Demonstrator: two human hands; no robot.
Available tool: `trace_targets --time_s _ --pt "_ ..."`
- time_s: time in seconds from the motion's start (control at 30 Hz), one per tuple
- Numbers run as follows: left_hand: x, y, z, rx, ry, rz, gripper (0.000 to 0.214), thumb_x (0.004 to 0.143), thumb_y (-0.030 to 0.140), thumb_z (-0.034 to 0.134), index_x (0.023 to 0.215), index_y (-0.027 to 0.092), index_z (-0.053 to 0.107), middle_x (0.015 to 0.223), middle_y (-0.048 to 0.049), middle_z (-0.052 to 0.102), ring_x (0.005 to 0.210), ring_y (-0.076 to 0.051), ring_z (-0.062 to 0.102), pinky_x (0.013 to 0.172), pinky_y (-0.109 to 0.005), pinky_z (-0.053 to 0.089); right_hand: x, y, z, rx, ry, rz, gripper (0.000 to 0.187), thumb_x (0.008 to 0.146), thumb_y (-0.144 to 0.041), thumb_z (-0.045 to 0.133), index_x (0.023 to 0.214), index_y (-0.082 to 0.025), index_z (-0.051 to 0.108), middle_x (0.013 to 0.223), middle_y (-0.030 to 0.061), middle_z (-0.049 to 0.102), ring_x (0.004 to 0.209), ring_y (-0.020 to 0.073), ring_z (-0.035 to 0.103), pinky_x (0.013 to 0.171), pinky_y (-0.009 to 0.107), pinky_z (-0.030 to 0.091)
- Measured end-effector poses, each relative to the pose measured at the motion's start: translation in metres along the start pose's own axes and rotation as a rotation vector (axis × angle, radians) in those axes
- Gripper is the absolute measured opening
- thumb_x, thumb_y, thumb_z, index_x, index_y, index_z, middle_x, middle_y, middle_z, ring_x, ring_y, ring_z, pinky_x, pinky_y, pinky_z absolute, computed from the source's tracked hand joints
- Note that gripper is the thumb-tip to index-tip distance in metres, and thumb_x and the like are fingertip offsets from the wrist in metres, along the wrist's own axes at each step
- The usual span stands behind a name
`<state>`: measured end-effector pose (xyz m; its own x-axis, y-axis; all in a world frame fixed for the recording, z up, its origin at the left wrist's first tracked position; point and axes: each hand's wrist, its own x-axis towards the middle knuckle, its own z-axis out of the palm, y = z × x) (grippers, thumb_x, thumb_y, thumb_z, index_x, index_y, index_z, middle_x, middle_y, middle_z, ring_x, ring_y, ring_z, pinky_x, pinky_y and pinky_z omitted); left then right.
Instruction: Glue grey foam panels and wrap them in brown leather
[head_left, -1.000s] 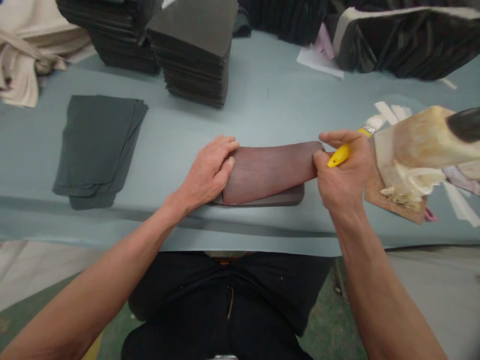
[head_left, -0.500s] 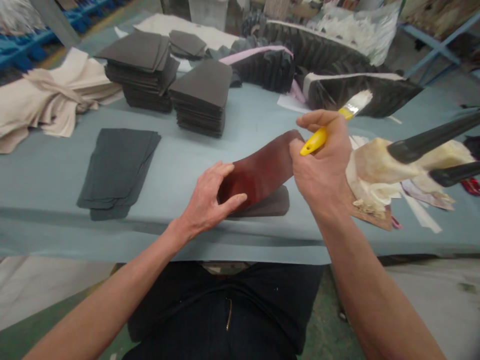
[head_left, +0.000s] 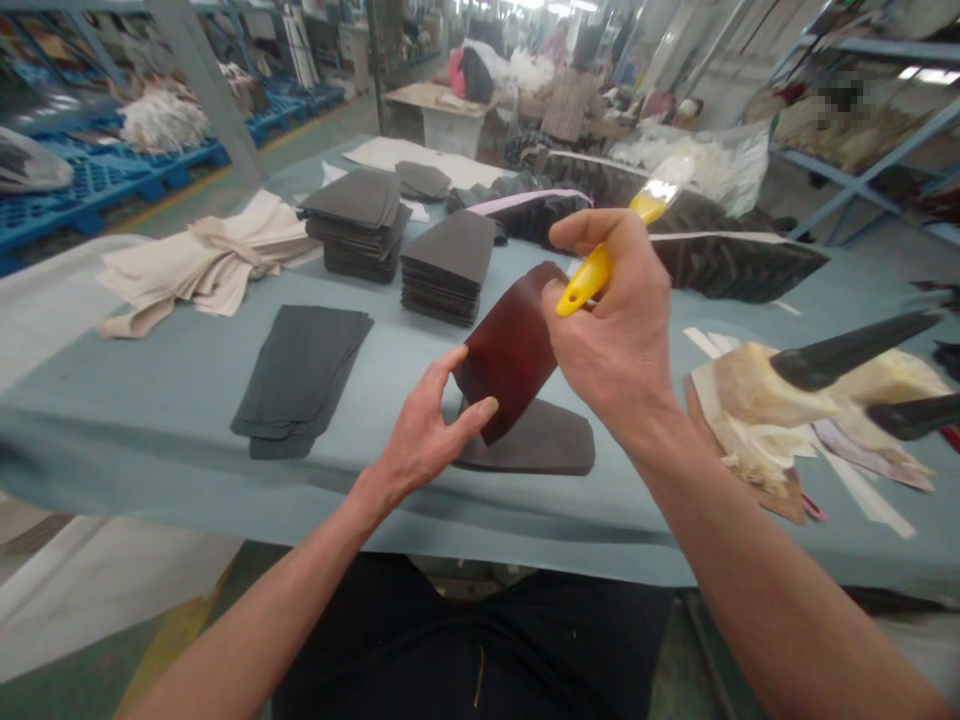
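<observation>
A dark red-brown leather piece is lifted off the table, held at both ends. My left hand pinches its near lower corner between thumb and fingers. My right hand grips its far upper edge and at the same time holds a yellow-handled brush whose bristles point up and away. Below the lifted piece a dark grey foam pad lies flat on the blue-grey table.
A flat pile of dark grey fabric pieces lies to the left. Two stacks of grey pads stand behind, with beige cloth at far left. At right sits a glue-crusted block with dark handles. Black folded material lines the back.
Both hands have lifted the red-brown piece off the grey pad and tilted it upright. The camera view has risen, so the workshop behind shows.
</observation>
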<state>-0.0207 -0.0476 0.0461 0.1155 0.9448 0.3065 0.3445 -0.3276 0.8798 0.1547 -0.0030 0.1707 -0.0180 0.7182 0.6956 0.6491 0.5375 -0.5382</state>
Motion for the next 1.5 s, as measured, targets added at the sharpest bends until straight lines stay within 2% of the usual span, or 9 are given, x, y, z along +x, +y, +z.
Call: trace_targets --time_s 0.17,0.3,0.4,0.5,0.87,1.03,1.13,1.3,1.5 --pt "-0.012 -0.001 0.032 0.103 0.16 0.1 0.105 0.085 0.066 0.08 0.165 0.017 0.034 0.172 -0.0235 0.04 0.161 -0.038 0.039 0.133 -0.06 0.036 0.003 -0.017 0.017 0.048 0.071 -0.005 0.03 0.082 -0.012 0.054 0.108 -0.026 0.061 0.114 0.005 0.07 0.106 0.0233 0.067 0.099 0.044 0.056" --pt "-0.004 -0.002 0.062 0.315 0.481 0.148 0.079 0.098 0.038 0.068 0.166 0.02 0.032 0.17 -0.0237 0.043 0.16 -0.037 0.043 0.128 -0.062 0.041 0.001 -0.027 0.032 0.009 0.118 0.053 0.024 0.085 -0.021 0.056 0.107 -0.027 0.063 0.099 0.0021 0.068 0.071 0.0177 0.055 0.075 0.039 0.051" --pt "0.007 -0.006 0.062 0.354 0.581 0.184 0.067 0.098 0.018 0.056 0.163 0.023 0.04 0.165 -0.0189 0.052 0.154 -0.033 0.051 0.125 -0.058 0.045 -0.001 -0.031 0.034 0.005 0.172 0.055 0.025 0.082 -0.024 0.056 0.106 -0.027 0.064 0.09 0.0002 0.066 0.063 0.0162 0.048 0.066 0.036 0.044" --pt "0.014 -0.012 0.051 0.346 0.6 0.242 0.064 0.097 0.015 0.05 0.16 0.022 0.048 0.161 -0.0167 0.059 0.152 -0.031 0.055 0.126 -0.055 0.046 -0.002 -0.032 0.031 0.0 0.201 0.055 0.028 0.081 -0.023 0.056 0.107 -0.026 0.066 0.087 -0.0003 0.066 0.061 0.016 0.047 0.065 0.035 0.042" --pt "0.031 -0.031 0.008 0.316 0.532 0.212 0.036 0.101 0.023 0.052 0.131 0.022 0.072 0.132 -0.0118 0.078 0.126 -0.026 0.073 0.115 -0.045 0.057 0.006 -0.017 0.017 0.062 0.182 0.11 0.034 0.075 -0.021 0.059 0.107 -0.025 0.069 0.081 -0.0014 0.063 0.059 0.0154 0.046 0.06 0.033 0.042" --pt "0.039 -0.032 -0.013 0.281 0.463 0.098 0.028 0.107 0.037 0.053 0.115 0.022 0.075 0.106 -0.0071 0.083 0.098 -0.023 0.078 0.093 -0.035 0.06 0.032 -0.004 0.021 0.164 0.166 0.104 0.035 0.07 -0.019 0.059 0.104 -0.025 0.067 0.092 0.0008 0.07 0.067 0.0161 0.057 0.065 0.034 0.051" --pt "0.048 -0.03 -0.022 0.258 0.417 0.043 0.028 0.106 0.039 0.055 0.109 0.022 0.076 0.092 -0.0034 0.08 0.083 -0.02 0.074 0.081 -0.029 0.056 0.041 0.002 0.025 0.194 0.147 0.16 0.027 0.075 -0.025 0.064 0.102 -0.024 0.066 0.096 0.0029 0.073 0.063 0.0151 0.058 0.063 0.035 0.053" --pt "0.082 -0.025 -0.045 0.186 0.328 0.038 0.03 0.099 0.042 0.06 0.105 0.019 0.078 0.088 -0.0038 0.078 0.082 -0.022 0.071 0.081 -0.031 0.054 0.034 0.017 0.019 0.166 0.162 0.22 0.03 0.082 -0.042 0.071 0.106 -0.024 0.068 0.098 0.0051 0.073 0.06 0.0154 0.058 0.053 0.033 0.051" --pt "0.138 -0.012 -0.069 0.003 0.17 0.042 0.039 0.094 0.049 0.068 0.111 0.016 0.078 0.102 -0.0048 0.079 0.094 -0.024 0.072 0.088 -0.033 0.058 0.004 0.066 -0.008 0.01 0.1 0.324 0.034 0.086 -0.048 0.07 0.11 -0.024 0.072 0.074 0.0017 0.073 0.06 0.0221 0.068 0.063 0.039 0.055"
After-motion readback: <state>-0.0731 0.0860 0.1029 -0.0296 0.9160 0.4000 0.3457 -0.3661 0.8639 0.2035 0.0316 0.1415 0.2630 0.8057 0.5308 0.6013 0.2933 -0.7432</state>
